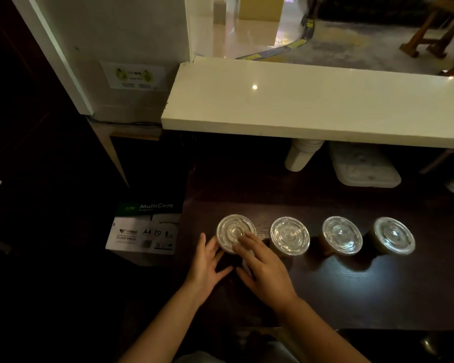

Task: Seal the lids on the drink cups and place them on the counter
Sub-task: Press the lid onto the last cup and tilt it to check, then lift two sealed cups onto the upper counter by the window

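four lidded drink cups are lined up in a row on the dark table (325,289), just below the white counter (299,106), which is bare. the leftmost cup (232,230) is flanked by both hands: the left hand (207,260) is spread wide against its left side, and the right hand (265,268) is laid with loose open fingers on the lid's near edge, nothing gripped. the other three cups (341,235) are left untouched to the right, and a box of a4 paper (144,231) is seen left of the table

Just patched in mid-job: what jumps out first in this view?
Four lidded cups in a row on the dark table: first, second, third, fourth. The left hand and right hand are at the leftmost, right fingertips on its lid. Behind runs the pale counter, holding no cups.
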